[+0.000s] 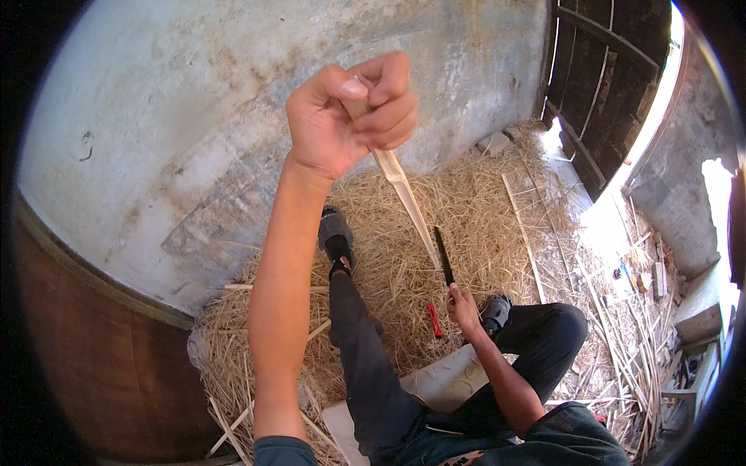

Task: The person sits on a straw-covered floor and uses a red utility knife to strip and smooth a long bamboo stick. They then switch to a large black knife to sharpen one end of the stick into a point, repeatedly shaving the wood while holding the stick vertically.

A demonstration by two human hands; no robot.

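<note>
My left hand (353,109) is raised high and shut around the top of a pale bamboo strip (406,196) that slants down to the right toward the straw. My right hand (463,309) is low by my right knee, shut on the handle of a dark-bladed knife (444,258). The blade points up and its tip sits close to the strip's lower end; whether they touch cannot be told. My legs in dark trousers stretch out over the straw, left foot in a grey shoe (336,231).
Straw (474,202) covers the floor against a grey plastered wall (194,116). A red object (434,320) lies by my right hand. Several long bamboo slats (522,233) lie at right. A dark wooden door (602,85) stands at upper right. I sit on a white sheet (435,380).
</note>
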